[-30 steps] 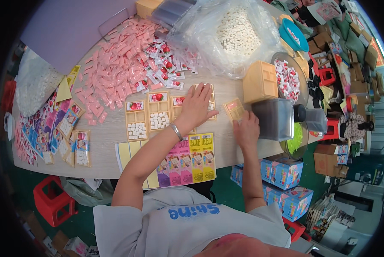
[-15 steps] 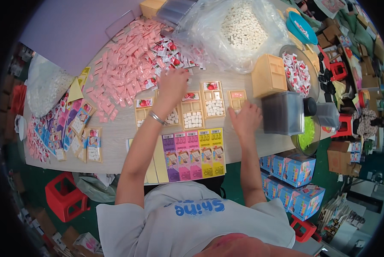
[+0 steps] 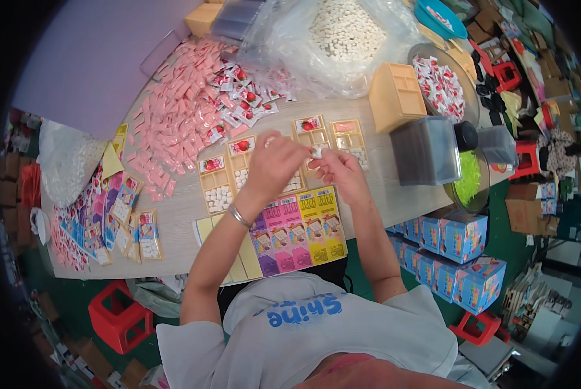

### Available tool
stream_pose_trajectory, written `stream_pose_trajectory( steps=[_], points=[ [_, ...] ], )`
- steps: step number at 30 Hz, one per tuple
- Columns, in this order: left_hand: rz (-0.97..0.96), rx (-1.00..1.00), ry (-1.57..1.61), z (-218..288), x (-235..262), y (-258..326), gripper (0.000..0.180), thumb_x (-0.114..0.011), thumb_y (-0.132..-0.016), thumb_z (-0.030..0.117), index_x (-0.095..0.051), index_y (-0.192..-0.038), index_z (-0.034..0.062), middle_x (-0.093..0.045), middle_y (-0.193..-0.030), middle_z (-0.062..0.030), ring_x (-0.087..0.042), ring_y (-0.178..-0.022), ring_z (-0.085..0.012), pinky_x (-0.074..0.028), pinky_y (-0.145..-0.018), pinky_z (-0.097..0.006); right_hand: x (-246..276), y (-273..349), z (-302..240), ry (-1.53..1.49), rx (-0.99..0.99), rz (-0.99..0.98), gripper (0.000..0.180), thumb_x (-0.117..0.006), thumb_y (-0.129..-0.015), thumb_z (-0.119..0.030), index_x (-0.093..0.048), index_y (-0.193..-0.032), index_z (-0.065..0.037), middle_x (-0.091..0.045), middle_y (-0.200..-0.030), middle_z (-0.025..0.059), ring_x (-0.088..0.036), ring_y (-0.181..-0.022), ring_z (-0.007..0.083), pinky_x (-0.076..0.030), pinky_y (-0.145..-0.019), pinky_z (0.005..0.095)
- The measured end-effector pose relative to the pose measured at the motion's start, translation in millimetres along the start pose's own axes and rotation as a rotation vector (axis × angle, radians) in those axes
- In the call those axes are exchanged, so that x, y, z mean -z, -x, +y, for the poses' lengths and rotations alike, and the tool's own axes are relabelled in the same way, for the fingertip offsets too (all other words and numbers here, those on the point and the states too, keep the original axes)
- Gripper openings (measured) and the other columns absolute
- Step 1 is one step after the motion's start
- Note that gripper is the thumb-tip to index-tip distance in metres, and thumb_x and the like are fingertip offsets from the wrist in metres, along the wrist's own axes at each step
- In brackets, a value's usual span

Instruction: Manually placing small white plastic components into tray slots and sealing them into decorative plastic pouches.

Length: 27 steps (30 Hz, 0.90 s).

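Note:
Over the row of trays, both hands meet at a small white-and-red sachet [image 3: 317,151]. My left hand [image 3: 274,165] has its fingers curled, with the tips closed at the sachet's left side. My right hand [image 3: 343,174] pinches it from the right. Under and around them lie several tan compartment trays [image 3: 207,179] with white cubes in their near parts. Some have a strawberry sachet [image 3: 242,146] in the far slot. In the rightmost tray a pink packet [image 3: 347,127] fills that slot. My hands partly hide the middle trays.
Beyond the trays lie a heap of pink packets [image 3: 180,107] and strawberry sachets [image 3: 248,104]. A plastic bag of white cubes [image 3: 349,32] stands behind. Stacked tan trays [image 3: 397,97] and a clear bin [image 3: 426,152] are on the right. Printed cards [image 3: 297,233] lie in front of me.
My left hand has come back from the strawberry sachets toward me and right. My right hand has left the rightmost tray and moved left to meet it. The sachet now shows between them.

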<state>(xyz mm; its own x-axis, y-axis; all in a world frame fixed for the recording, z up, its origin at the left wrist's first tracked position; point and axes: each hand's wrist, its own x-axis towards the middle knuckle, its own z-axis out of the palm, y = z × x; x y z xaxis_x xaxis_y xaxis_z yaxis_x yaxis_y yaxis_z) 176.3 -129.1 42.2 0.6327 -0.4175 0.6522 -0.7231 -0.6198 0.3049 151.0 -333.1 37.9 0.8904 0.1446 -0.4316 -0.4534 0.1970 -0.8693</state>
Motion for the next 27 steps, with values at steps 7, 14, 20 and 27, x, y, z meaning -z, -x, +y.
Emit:
stream_pose_trajectory(
  steps=[7, 14, 20, 27],
  points=[
    [-0.064, 0.241, 0.050, 23, -12, 16, 0.056, -0.081, -0.080, 0.023, -0.062, -0.131, 0.0106, -0.061, -0.135, -0.0092, -0.056, -0.123, -0.0294, -0.036, -0.112, -0.050, 58, -29, -8, 0.428, 0.340, 0.164, 0.017, -0.068, -0.097, -0.015, -0.074, -0.100, 0.001, -0.069, -0.079, 0.0005, -0.059, -0.065, 0.0085, -0.045, -0.060, 0.0230],
    [-0.371, 0.456, -0.271, 23, -33, 58, 0.084, -0.064, -0.092, 0.056, -0.040, -0.155, 0.0050, -0.034, -0.164, -0.0156, -0.028, -0.152, -0.0362, -0.018, -0.120, -0.064, 83, -78, -24, 1.344, 0.409, 0.458, 0.016, -0.071, -0.091, -0.022, -0.075, -0.097, -0.007, -0.072, -0.088, 0.0139, -0.070, -0.080, 0.0350, -0.055, -0.073, 0.0430],
    [-0.335, 0.458, -0.235, 31, -20, 59, 0.084, -0.065, -0.092, 0.055, -0.039, -0.155, 0.0051, -0.035, -0.163, -0.0159, -0.029, -0.151, -0.0361, -0.017, -0.121, -0.062, 66, -69, -2, 1.365, 0.696, 0.583, 0.015, -0.073, -0.091, -0.025, -0.076, -0.099, -0.011, -0.068, -0.093, 0.0095, -0.070, -0.083, 0.0334, -0.056, -0.075, 0.0441],
    [-0.318, 0.518, -0.120, 62, 61, 151, 0.071, -0.081, -0.081, 0.038, -0.057, -0.142, 0.0099, -0.050, -0.147, -0.0140, -0.044, -0.137, -0.0336, -0.025, -0.117, -0.056, 36, 6, -5, 1.085, 0.815, 0.321, 0.014, -0.074, -0.090, -0.014, -0.074, -0.102, -0.006, -0.067, -0.091, 0.0103, -0.066, -0.076, 0.0291, -0.055, -0.071, 0.0411]
  ],
)
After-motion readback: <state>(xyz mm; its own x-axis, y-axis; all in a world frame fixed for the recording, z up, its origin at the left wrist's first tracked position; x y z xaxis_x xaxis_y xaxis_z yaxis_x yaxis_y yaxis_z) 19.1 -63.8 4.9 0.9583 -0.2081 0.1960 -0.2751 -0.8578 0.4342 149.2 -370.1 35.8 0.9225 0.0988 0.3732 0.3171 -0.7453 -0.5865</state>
